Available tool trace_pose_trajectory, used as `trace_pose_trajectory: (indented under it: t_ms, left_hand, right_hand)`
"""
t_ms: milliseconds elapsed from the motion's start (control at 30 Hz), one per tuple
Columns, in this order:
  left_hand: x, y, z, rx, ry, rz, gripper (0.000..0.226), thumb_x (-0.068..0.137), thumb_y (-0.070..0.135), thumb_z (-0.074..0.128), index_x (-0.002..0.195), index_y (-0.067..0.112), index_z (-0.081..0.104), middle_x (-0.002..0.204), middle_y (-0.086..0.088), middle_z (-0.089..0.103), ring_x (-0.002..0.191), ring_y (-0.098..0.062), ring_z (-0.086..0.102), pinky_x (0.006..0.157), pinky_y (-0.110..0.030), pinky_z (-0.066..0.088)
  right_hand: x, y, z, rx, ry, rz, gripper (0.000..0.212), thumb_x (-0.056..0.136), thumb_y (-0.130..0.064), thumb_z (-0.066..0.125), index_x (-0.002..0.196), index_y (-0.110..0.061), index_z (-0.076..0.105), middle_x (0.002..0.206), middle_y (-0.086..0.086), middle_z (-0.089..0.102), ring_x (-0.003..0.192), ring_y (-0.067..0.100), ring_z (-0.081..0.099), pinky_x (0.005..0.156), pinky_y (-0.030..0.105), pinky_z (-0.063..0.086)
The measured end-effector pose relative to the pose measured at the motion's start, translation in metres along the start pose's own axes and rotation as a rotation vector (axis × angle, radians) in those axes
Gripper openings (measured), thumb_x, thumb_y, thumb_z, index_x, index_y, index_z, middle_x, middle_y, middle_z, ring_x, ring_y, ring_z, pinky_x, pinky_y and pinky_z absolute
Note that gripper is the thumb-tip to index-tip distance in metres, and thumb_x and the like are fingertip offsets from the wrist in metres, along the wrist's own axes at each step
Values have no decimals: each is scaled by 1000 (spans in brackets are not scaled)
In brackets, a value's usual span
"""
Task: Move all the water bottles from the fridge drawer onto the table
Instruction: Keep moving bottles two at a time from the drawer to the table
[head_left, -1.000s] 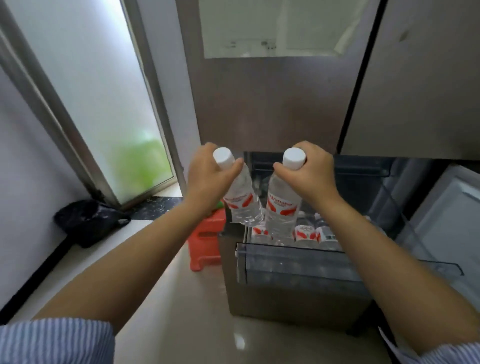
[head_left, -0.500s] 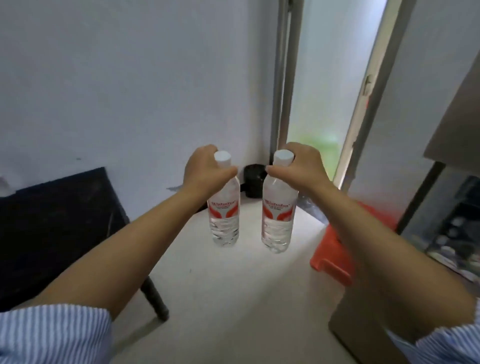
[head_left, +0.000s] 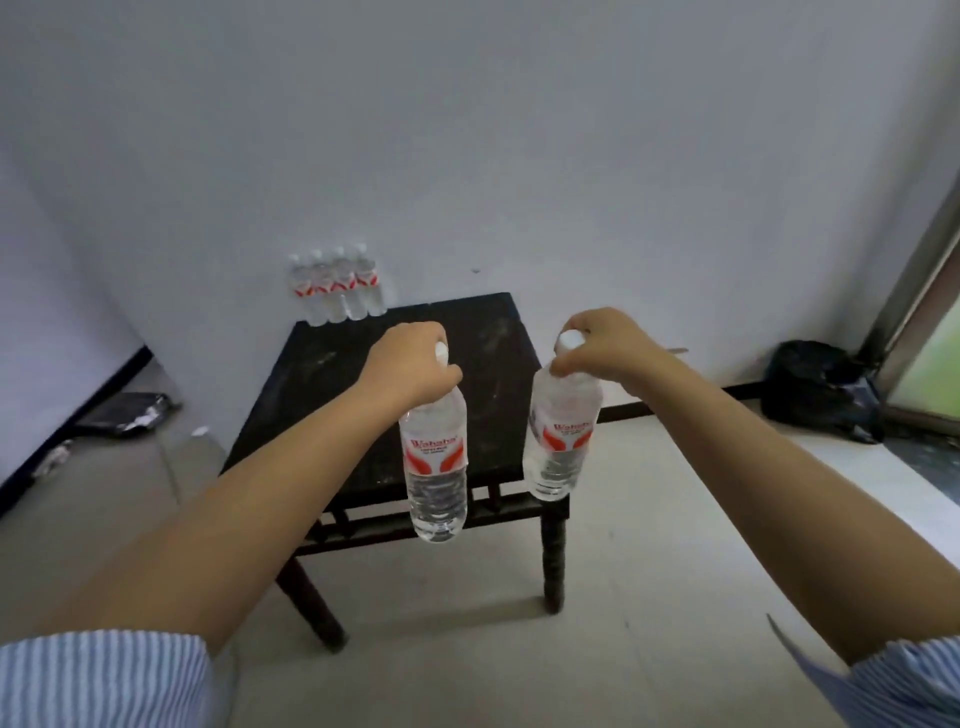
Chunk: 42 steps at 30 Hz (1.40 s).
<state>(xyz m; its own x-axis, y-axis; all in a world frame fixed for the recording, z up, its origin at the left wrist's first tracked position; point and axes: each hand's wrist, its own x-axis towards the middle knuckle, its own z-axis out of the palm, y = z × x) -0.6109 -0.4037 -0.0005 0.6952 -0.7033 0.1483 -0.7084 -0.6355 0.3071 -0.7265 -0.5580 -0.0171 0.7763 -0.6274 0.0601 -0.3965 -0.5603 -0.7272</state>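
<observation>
Hanging from each hand is one water bottle, held by the neck just under its white cap. Left hand (head_left: 410, 364) has fingers curled tight round the top of the left bottle (head_left: 435, 467), grip pinching the neck; bottle hangs upright, clear, red-and-white label facing out, its base in front of the table's near edge. Right hand (head_left: 597, 345) likewise curls round the top of the right bottle (head_left: 558, 441), cap (head_left: 570, 340) peeking out above the fingers; that bottle tilts slightly, its base by the table's near right corner. Neither bottle touches the table; both are in the air, side by side, close but apart.

Table (head_left: 322, 379) is small, dark, square, scuffed top, turned legs, standing on a pale tiled floor (head_left: 467, 649) against a white wall (head_left: 467, 130). Four more bottles (head_left: 337, 286) stand upright in a tight row at the table's far left corner, against the wall, same red labels, white caps.

Both forearms are bare, striped blue-white sleeves (head_left: 104, 675) rolled above the elbows. Black bag (head_left: 821, 389) sits on the floor by the wall, well to the right of the table, next to a door frame. Some dark flat litter (head_left: 127, 413) lies on the floor left of the table; too blurred to name.
</observation>
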Motion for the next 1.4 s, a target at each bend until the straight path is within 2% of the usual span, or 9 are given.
trace_pose_trajectory:
  t_ms: [133, 333, 600, 767, 867, 967, 1033, 1167, 1400]
  left_hand:
    - [43, -63, -5, -27, 40, -94, 13, 83, 21, 62, 83, 17, 50, 89, -1, 51, 82, -14, 48, 69, -26, 41]
    - [131, -130, 1, -38, 85, -182, 16, 82, 23, 65, 85, 16, 50, 99, -7, 59, 81, -14, 48, 70, -25, 41]
    - [269, -186, -6, -43, 86, -219, 19, 79, 24, 68, 85, 14, 54, 87, 0, 51, 80, -15, 49, 68, -25, 40]
    - [344, -215, -1, -134, 172, -229, 26, 81, 20, 65, 65, 18, 44, 64, 7, 44, 69, -14, 49, 51, -17, 34]
    - [390, -231, 4, -161, 233, -221, 32, 81, 19, 64, 61, 19, 39, 64, 7, 43, 64, -11, 46, 50, -16, 33]
    - [449, -251, 7, -151, 219, -157, 19, 81, 23, 64, 76, 10, 51, 79, 1, 48, 76, -16, 49, 65, -23, 38]
    - [491, -265, 11, -137, 191, -124, 21, 81, 26, 64, 91, 8, 58, 92, -5, 51, 87, -21, 54, 73, -26, 39]
    - [572, -292, 29, -130, 83, -33, 26, 83, 29, 63, 100, 10, 59, 108, -10, 55, 94, -23, 54, 74, -26, 36]
    - [680, -333, 83, -167, -11, 12, 25, 85, 26, 60, 103, 9, 58, 112, -11, 53, 98, -27, 55, 75, -26, 34]
  right_hand:
    - [67, -30, 46, -63, -43, -25, 35, 72, -20, 72, 103, -6, 62, 93, 7, 55, 87, 23, 56, 69, 28, 47]
    - [180, -56, 98, -195, -127, -66, 25, 68, -29, 75, 78, -11, 61, 67, 0, 54, 57, 10, 51, 47, 16, 38]
    - [335, -82, 118, -235, -254, -176, 23, 72, -22, 71, 85, -13, 54, 79, 3, 53, 57, 11, 51, 44, 18, 45]
    - [414, -89, 132, -245, -186, -220, 33, 72, -21, 69, 101, -6, 61, 86, 5, 55, 66, 20, 54, 52, 23, 47]
    - [461, -87, 143, -256, -148, -210, 34, 72, -23, 68, 100, -4, 63, 88, 9, 62, 65, 20, 55, 51, 21, 44]
    - [513, -87, 161, -278, -95, -173, 40, 73, -26, 67, 107, -4, 62, 101, 14, 66, 82, 26, 62, 72, 34, 53]
    - [546, -89, 173, -273, -73, -125, 46, 75, -28, 67, 115, -5, 59, 111, 14, 65, 92, 29, 64, 82, 36, 53]
    - [611, -94, 194, -298, -55, -34, 52, 76, -29, 66, 122, -8, 55, 120, 12, 62, 104, 28, 61, 88, 33, 48]
    - [716, -85, 241, -304, -84, 44, 43, 77, -26, 65, 116, -9, 58, 113, 11, 66, 99, 29, 63, 85, 31, 47]
